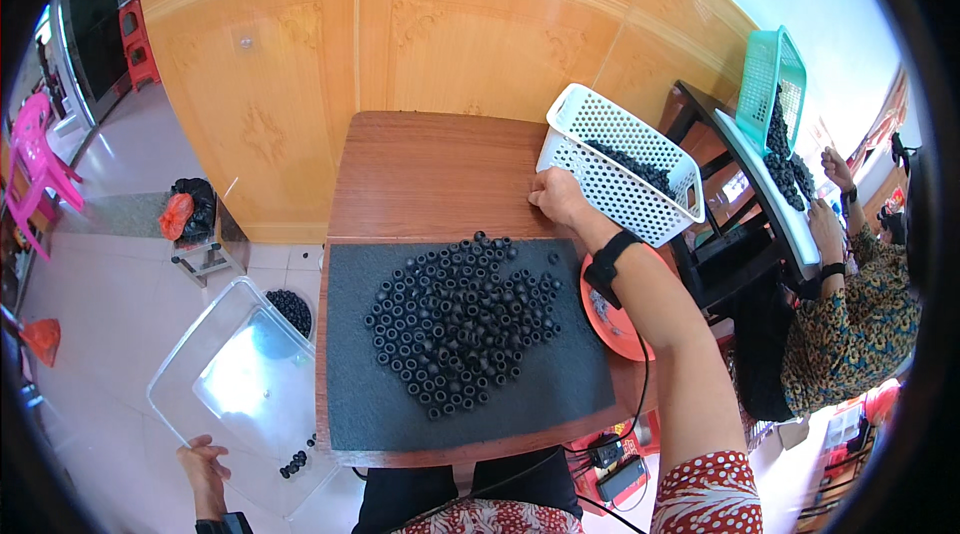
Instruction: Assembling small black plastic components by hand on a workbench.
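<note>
Right hand [556, 196] gripped the low edge of the tilted white basket [620, 174], fingers curled narrow on it. The pile of black rings [455, 326] lay on the grey mat [560, 384] just below those fingers. Left hand [205, 474] hung spread wide by the clear tub [235, 384], well apart.

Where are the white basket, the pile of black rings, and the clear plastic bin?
white basket [610, 184]: head view, perforated side wall.
pile of black rings [455, 319]: head view, pile's middle.
clear plastic bin [235, 384]: head view, its bottom.

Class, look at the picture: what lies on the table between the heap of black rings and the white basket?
In the head view, only the right hand, touching the white basket; otherwise bare table beyond the black rings.
</note>
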`<state>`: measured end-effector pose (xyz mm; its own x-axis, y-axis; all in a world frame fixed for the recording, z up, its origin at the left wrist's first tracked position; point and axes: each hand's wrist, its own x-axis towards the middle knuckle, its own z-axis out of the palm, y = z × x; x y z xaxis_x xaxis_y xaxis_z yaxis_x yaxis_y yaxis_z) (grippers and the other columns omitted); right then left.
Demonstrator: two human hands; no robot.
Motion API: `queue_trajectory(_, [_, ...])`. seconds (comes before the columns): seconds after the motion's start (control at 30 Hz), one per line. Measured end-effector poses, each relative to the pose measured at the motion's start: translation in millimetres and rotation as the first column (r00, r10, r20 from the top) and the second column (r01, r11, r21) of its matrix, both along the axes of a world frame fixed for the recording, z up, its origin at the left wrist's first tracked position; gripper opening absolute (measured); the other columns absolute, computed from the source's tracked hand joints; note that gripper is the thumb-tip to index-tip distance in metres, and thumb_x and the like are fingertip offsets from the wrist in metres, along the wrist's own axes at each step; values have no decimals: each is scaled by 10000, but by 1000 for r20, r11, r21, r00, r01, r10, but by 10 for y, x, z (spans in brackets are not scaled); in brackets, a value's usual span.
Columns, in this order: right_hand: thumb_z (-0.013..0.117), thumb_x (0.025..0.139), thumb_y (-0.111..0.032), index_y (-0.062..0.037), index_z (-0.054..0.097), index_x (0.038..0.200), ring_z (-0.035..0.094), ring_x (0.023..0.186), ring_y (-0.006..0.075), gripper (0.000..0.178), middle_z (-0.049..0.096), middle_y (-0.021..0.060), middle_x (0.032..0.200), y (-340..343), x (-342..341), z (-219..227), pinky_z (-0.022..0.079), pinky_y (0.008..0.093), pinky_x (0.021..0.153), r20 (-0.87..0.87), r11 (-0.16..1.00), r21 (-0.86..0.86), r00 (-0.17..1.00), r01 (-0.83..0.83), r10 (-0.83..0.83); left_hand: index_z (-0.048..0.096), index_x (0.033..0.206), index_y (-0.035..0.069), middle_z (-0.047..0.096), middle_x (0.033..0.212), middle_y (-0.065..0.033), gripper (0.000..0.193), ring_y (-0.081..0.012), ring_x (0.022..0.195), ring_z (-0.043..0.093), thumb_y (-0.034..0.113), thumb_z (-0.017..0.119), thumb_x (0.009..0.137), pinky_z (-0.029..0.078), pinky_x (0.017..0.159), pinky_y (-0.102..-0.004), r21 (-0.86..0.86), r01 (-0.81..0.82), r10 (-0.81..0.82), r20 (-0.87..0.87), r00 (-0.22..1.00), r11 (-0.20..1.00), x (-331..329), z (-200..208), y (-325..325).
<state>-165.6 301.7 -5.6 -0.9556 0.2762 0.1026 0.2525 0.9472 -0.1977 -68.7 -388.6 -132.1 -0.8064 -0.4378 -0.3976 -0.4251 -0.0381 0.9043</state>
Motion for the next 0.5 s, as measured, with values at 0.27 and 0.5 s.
queue_trajectory(0.27, [557, 877, -89, 27, 598, 935, 569, 630, 129, 136, 604, 69, 790, -743, 901, 569, 488, 228, 560, 60, 45, -997, 998, 59, 25, 445, 987, -120, 544, 617, -184, 374, -206, 362, 450, 57, 474, 659, 300, 307, -302, 43, -40, 41, -13, 999, 998, 331, 131, -75])
queue_trajectory(0.5, [537, 888, -106, 53, 574, 1012, 545, 688, 148, 205, 586, 109, 845, -933, 1479, 682, 460, 261, 593, -55, -340, -941, 991, -11, 121, 491, 945, -38, 520, 660, -103, 332, -193, 540, 555, 150, 465, 672, 372, 345, -277, -97, 93, -84, 90, 992, 991, 403, 220, -115])
